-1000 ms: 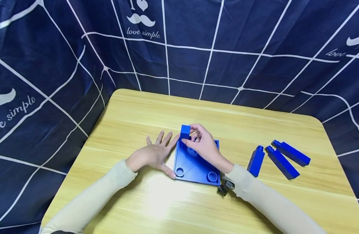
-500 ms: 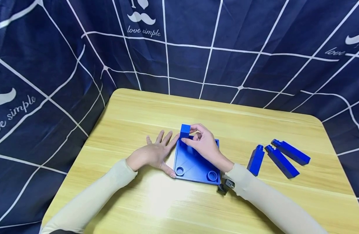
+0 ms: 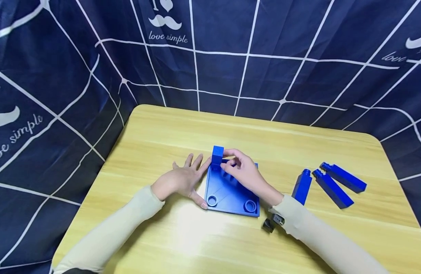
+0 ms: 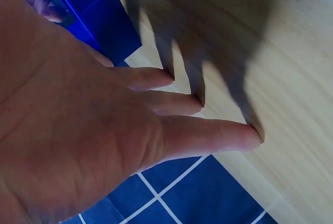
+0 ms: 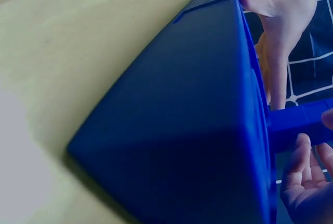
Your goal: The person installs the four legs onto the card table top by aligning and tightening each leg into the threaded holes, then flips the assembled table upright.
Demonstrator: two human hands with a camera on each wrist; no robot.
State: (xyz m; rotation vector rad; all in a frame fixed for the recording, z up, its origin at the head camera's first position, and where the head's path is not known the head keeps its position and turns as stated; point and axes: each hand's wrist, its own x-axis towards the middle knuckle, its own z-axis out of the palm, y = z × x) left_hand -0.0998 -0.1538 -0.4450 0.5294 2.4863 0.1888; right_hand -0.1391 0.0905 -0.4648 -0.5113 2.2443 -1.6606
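Note:
A shallow blue square board (image 3: 231, 201) with raised round sockets at its near corners lies on the table. A blue square post (image 3: 217, 156) stands upright at its far left corner. My right hand (image 3: 246, 173) is just right of the post, with thumb and index finger loosely bent beside it. In the right wrist view, fingertips of that hand (image 5: 307, 177) are close to the post (image 5: 296, 125); whether one touches is unclear. My left hand (image 3: 183, 180) rests spread along the board's left edge, thumb at the near corner and index finger by the post.
Three loose blue posts with threaded ends lie to the right: a left one (image 3: 302, 186), a middle one (image 3: 334, 189) and a right one (image 3: 345, 178). A dark blue gridded cloth (image 3: 231, 72) hangs behind and left of the wooden table (image 3: 155, 243).
My right hand has loosened from the post and shifted slightly right, its thumb coming off the front face. The post stays upright. My left hand has kept its place at the board.

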